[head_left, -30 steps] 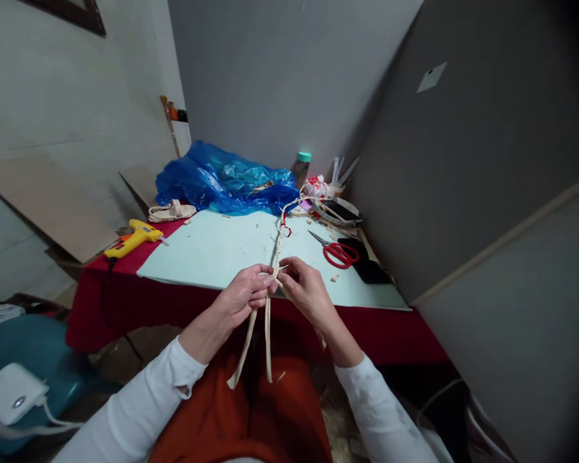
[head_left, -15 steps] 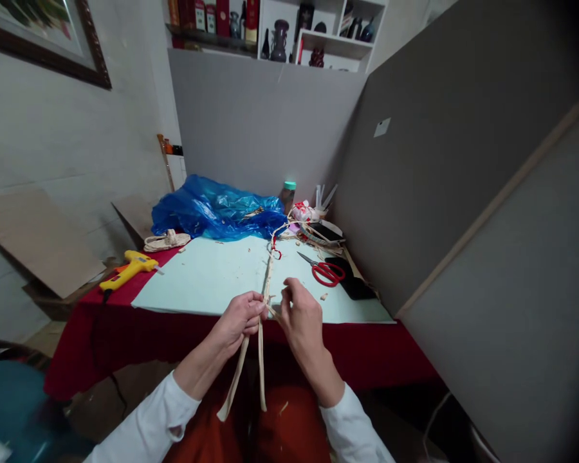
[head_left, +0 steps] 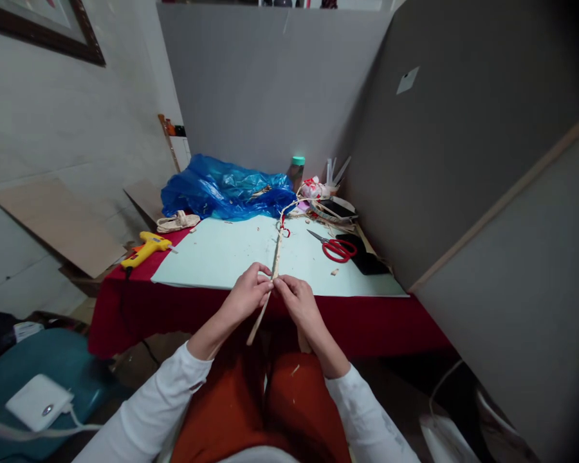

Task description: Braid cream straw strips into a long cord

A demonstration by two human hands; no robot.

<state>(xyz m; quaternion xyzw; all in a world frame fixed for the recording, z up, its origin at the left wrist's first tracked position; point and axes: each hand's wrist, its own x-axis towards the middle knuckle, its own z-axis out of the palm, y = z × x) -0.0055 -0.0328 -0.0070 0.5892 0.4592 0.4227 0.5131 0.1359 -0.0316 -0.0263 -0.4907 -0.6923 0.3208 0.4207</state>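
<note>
A pale, plant-fibre braid (head_left: 277,253) runs from the back of the table toward me, with a red tie (head_left: 284,230) round its far part. My left hand (head_left: 248,292) pinches the near end of the braid between thumb and fingers. Against it, my right hand (head_left: 296,299) is closed on the same spot, its thumb and fingertips almost touching the left ones. One loose flat strand (head_left: 255,329) hangs down below the left hand. The other strands are mostly hidden by my hands.
Red-handled scissors (head_left: 338,249) lie right of the braid on the pale board (head_left: 212,257). A yellow glue gun (head_left: 147,249) and a woven sandal (head_left: 177,222) sit at left. Behind are a blue plastic bag (head_left: 222,186) and a green-lidded jar (head_left: 296,170). A grey panel (head_left: 463,148) stands at right.
My right hand has come in from the right and now meets the left at the braid. Two hanging strands showed below before; one shows now. The view has tilted down.
</note>
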